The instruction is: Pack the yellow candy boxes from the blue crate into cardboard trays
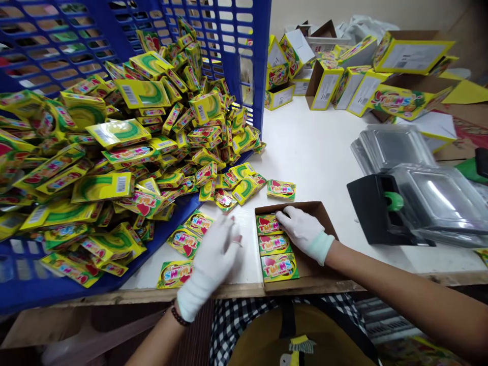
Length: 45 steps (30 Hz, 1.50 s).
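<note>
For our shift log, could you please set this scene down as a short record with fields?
Left hand: white-gloved, beside loose packs
Right hand: white-gloved, inside the box, at its farthest visible pack
Box contents: three packs visible, along the left side
Basket: blue, heaped with packs
Table: white
Far side: yellow cartons
Right side: clear trays, black holder

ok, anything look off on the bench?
Some loose Twins packs lie on the white tabletop, apparently spilled from the heap in the blue plastic crate. Three beside the left hand appear upside-down, unlike those lined up in the cardboard box.
</note>
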{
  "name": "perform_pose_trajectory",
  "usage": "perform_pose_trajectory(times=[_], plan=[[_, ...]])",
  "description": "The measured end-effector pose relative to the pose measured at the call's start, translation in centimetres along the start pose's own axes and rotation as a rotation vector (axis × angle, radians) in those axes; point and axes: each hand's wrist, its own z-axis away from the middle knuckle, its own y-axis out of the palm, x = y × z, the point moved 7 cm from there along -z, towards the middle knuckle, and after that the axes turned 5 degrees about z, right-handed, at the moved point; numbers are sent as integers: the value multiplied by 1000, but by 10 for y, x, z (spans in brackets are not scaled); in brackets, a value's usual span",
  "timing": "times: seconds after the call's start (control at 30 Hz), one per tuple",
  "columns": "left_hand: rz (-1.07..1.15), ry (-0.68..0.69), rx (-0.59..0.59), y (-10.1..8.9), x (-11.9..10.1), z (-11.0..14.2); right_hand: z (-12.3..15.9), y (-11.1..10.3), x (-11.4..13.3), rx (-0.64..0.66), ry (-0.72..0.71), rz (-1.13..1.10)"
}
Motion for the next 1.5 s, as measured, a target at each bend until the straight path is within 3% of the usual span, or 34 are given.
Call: perform_pose_trajectory(times=[0.1, 0.2, 0.33, 0.47, 0.57, 0.7, 0.9, 0.97, 1.1, 1.17, 1.27, 1.37, 1.43, 1.5], plan=[[-311, -191, 32, -30, 50, -11, -1, -3, 18, 25, -51, 107], [-522, -323, 144, -36, 82, -16, -3, 4, 28, 91, -47, 137], [-620, -278, 159, -25, 84, -21, -5, 10, 29, 162, -26, 147], [-579, -285, 163, -15, 77, -28, -9, 5, 33, 150, -71, 201], [-404, -229, 143, -12, 63, -31, -13, 0, 43, 159, -104, 223], [-133, -109, 10, -19, 33, -25, -14, 2, 57, 149, -130, 213], [172, 55, -91, -29, -21, -18, -14, 0, 47, 150, -139, 156], [161, 163, -76, -26, -43, -18, -11, -15, 37, 95, -181, -57], [195, 456, 25, -10, -88, -13, 0, -59, 4, -185, -164, -680], [260, 522, 26, -6, -105, -14, 8, -72, -5, -238, -176, -821], [455, 329, 2, -5, -108, -24, 26, -84, -11, -259, -175, -884], [640, 49, 102, 7, -104, -27, 52, -103, -7, -350, -260, -673], [619, 24, 161, 16, -112, -22, 66, -110, 3, -337, -374, -390], [544, 79, 189, 23, -121, -16, 70, -103, 10, -195, -440, -163]])
